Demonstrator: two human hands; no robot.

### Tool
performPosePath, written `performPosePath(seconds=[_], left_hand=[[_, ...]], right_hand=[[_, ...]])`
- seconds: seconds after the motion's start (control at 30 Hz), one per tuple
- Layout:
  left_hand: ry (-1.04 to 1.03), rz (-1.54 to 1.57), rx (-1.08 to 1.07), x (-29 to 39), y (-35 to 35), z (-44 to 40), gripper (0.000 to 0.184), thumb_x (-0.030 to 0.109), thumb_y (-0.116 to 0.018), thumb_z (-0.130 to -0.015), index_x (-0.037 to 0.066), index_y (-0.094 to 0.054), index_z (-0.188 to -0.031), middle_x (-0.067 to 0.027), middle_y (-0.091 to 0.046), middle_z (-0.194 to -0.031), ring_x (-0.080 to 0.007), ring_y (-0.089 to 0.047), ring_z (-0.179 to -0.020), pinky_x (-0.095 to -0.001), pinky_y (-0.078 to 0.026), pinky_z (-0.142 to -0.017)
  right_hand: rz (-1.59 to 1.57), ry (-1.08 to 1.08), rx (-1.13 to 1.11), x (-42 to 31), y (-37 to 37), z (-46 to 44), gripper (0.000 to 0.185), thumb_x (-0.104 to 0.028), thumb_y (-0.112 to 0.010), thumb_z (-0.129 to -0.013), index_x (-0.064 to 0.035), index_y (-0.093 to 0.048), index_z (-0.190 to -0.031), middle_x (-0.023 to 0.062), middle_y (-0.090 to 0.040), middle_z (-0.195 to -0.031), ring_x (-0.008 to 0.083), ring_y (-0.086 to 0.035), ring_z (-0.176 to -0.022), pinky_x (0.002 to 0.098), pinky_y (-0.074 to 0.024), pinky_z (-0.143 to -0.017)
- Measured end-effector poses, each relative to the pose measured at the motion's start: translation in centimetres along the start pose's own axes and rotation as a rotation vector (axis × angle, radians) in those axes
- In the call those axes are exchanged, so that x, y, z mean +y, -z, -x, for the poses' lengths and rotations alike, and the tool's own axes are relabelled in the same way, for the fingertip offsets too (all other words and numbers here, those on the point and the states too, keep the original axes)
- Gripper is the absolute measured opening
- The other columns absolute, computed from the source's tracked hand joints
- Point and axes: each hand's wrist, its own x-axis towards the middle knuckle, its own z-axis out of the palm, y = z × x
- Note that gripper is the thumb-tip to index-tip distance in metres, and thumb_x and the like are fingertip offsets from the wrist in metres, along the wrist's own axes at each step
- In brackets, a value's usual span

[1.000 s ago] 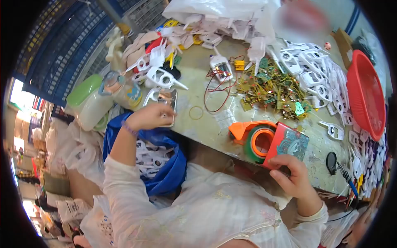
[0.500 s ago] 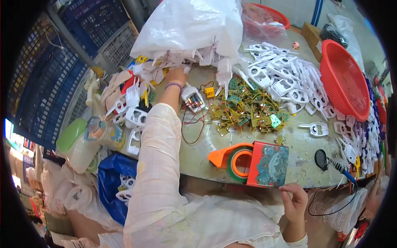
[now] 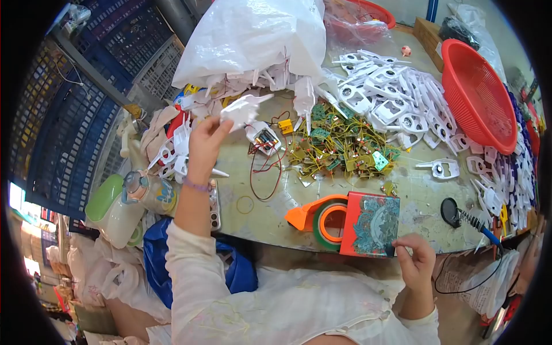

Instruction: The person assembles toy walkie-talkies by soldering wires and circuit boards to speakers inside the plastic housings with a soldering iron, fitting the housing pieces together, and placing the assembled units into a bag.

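Note:
My left hand (image 3: 204, 146), with a purple band at the wrist, pinches a white plastic casing (image 3: 244, 112) with a pointed end, raised above the table. Behind it, a large white plastic bag (image 3: 253, 40) spills similar white pieces. A white casing with a battery pack (image 3: 265, 140) and red and black wires lies to the right of this hand. My right hand (image 3: 417, 259) is at the table's front edge, thumb and index finger close together near the corner of a red box (image 3: 374, 224). Whatever is between those fingertips is too small to make out.
An orange tape dispenser (image 3: 313, 221) stands beside the box. Wired circuit boards (image 3: 339, 146) and white casings (image 3: 397, 98) form piles. A red basket (image 3: 480, 95) leans at the right. A blue-handled soldering iron (image 3: 489, 238) rests in a stand. A bottle (image 3: 152, 192) stands at the left.
My left hand has come back from the mouth of the white bag, toward me and left, now with a white casing in it. My right hand has hardly moved. The view has shifted slightly.

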Motion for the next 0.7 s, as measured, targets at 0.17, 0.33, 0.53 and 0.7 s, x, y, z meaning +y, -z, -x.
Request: performPosePath(seconds=[0.17,0.33,0.53,0.7], left_hand=[[0.231,0.729,-0.170,3.3,-1.8,7.7,0.035,0.015,-0.068,-0.086,0.004,-0.056,-0.117,-0.0047,-0.065,-0.106,-0.0148,-0.064,-0.093,-0.0322,-0.055,-0.078],[0.349,0.844,-0.358,5.8,-7.5,15.3,0.043,0.004,-0.070,-0.081,0.003,-0.055,-0.121,-0.0055,-0.063,-0.114,-0.0175,-0.062,-0.101,-0.0321,-0.051,-0.087],[0.508,0.894,-0.404,4.5,-9.5,20.9,0.045,0.011,-0.075,-0.080,0.002,-0.055,-0.120,-0.0037,-0.064,-0.111,-0.0138,-0.061,-0.098,-0.0290,-0.048,-0.088],[0.685,0.704,-0.501,4.8,-9.9,22.2,0.037,0.015,-0.073,-0.082,0.003,-0.060,-0.114,-0.0027,-0.064,-0.105,-0.0102,-0.061,-0.092,-0.0249,-0.049,-0.079]], right_hand=[[-0.024,0.086,-0.201,-1.6,-2.6,-4.7,0.028,-0.004,-0.071,-0.079,-0.0016,-0.061,-0.106,0.0112,-0.065,-0.098,0.0188,-0.063,-0.083,0.0295,-0.0499,-0.073],[-0.516,-0.232,-0.390,-4.4,-7.7,-8.3,0.076,-0.008,-0.072,-0.081,-0.0090,-0.028,-0.143,0.0161,-0.040,-0.133,0.0196,-0.063,-0.094,0.0302,-0.0536,-0.078],[-0.265,-0.280,-0.487,-2.9,-7.9,-8.5,0.017,-0.007,-0.062,-0.090,0.0021,-0.065,-0.104,0.0061,-0.067,-0.089,0.0109,-0.065,-0.081,0.0241,-0.0537,-0.073],[0.411,0.316,-0.432,-1.9,-6.1,-8.1,0.014,-0.007,-0.069,-0.077,-0.0045,-0.071,-0.091,0.0081,-0.065,-0.086,0.0256,-0.062,-0.087,0.0357,-0.0501,-0.075]])
